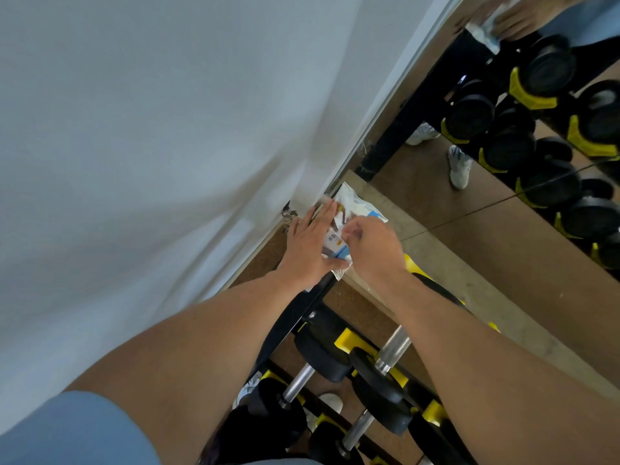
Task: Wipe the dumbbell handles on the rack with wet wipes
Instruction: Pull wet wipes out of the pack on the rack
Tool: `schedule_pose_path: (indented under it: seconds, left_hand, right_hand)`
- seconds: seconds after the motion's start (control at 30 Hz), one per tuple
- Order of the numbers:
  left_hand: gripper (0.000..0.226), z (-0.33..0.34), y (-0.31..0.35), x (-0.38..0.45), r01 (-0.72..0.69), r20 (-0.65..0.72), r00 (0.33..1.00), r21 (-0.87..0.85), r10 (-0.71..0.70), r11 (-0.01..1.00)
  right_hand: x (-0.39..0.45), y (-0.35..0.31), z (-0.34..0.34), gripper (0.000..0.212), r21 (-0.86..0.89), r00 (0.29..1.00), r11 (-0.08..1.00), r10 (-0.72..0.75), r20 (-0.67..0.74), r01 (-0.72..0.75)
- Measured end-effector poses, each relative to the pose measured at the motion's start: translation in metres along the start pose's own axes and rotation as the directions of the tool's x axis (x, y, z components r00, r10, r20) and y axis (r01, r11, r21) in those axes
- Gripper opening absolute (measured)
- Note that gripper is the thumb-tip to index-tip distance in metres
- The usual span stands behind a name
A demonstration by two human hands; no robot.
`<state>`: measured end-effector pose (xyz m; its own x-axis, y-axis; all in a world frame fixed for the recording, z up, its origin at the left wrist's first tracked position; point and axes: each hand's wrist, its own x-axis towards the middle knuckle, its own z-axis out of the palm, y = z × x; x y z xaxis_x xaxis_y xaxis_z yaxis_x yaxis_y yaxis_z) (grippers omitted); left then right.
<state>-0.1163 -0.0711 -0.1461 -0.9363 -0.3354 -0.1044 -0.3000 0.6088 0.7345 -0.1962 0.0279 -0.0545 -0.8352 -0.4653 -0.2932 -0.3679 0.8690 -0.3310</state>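
Both hands were on the wet wipes pack, at the corner where wall met mirror.

The wet wipes pack (pixel 355 216), white and blue, lay on a pale ledge (pixel 432 263) below the mirror (pixel 503 196), at the top end of the dumbbell rack (pixel 302 317). Its printed label was too blurred to read. The left hand (pixel 310 246) pressed flat on the pack, fingers straight. The right hand (pixel 370 245) had its fingers curled, pinching at the pack's top near the flap. Below the forearms, black dumbbells (pixel 379 387) with chrome handles (pixel 392 347) sat in yellow cradles (pixel 345 340). The mirror reflected more dumbbells and white sneakers (pixel 459 166). A white wall (pixel 151 129) filled the left.
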Motion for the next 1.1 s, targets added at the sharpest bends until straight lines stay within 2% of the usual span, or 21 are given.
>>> schedule_pose_path:
  seconds: [0.07,0.17,0.3,0.43,0.6,0.77,0.87,0.93,1.03,1.1]
  left_hand:
    - [0.117,0.001,-0.001,0.000,-0.001,-0.001,1.000,-0.008,0.001,1.000]
    - [0.119,0.002,-0.002,0.000,-0.004,-0.008,1.000,-0.022,0.004,1.000]
    - [0.119,0.003,-0.003,0.000,0.004,-0.021,1.000,-0.025,-0.004,1.000]
    - [0.119,0.004,-0.002,-0.001,-0.003,-0.028,1.000,-0.023,0.002,1.000]
    - [0.117,0.006,-0.003,0.000,0.004,-0.023,1.000,-0.036,-0.005,0.999]
    - [0.112,0.006,-0.002,-0.001,0.009,-0.028,1.000,-0.032,-0.010,0.999]
    - [0.108,0.004,0.000,-0.001,0.009,-0.021,1.000,-0.026,-0.010,1.000]
    - [0.106,0.003,0.001,-0.001,0.015,-0.018,1.000,-0.032,-0.015,0.999]
    - [0.112,0.004,0.000,-0.001,0.018,-0.016,1.000,-0.014,-0.018,1.000]
    - [0.114,0.005,-0.002,-0.001,0.019,-0.025,1.000,-0.009,-0.019,1.000]
  right_hand:
    - [-0.001,0.001,0.001,0.021,-0.047,0.999,0.999,-0.003,-0.041,0.002]
    - [0.002,-0.002,0.001,0.020,-0.199,1.000,0.980,0.012,-0.013,-0.015]
    - [0.007,-0.007,0.000,0.019,-0.337,0.997,0.940,-0.063,-0.037,0.047]
    - [0.009,-0.008,0.008,0.017,-0.339,0.990,0.931,-0.133,0.037,0.138]
    - [0.005,-0.003,0.007,0.032,-0.293,0.979,0.936,-0.165,0.117,0.193]
    - [-0.007,0.003,0.002,0.035,-0.305,0.952,0.902,-0.279,0.125,0.304]
    - [-0.009,0.005,0.004,0.030,-0.263,0.930,0.895,-0.325,0.173,0.361]
    - [-0.010,0.003,0.001,0.021,-0.175,0.932,0.923,-0.313,0.182,0.344]
    - [-0.013,0.000,-0.011,0.013,0.035,0.972,0.972,-0.233,0.036,0.232]
    - [-0.017,-0.002,-0.017,0.007,0.139,0.974,0.965,-0.215,-0.068,0.223]
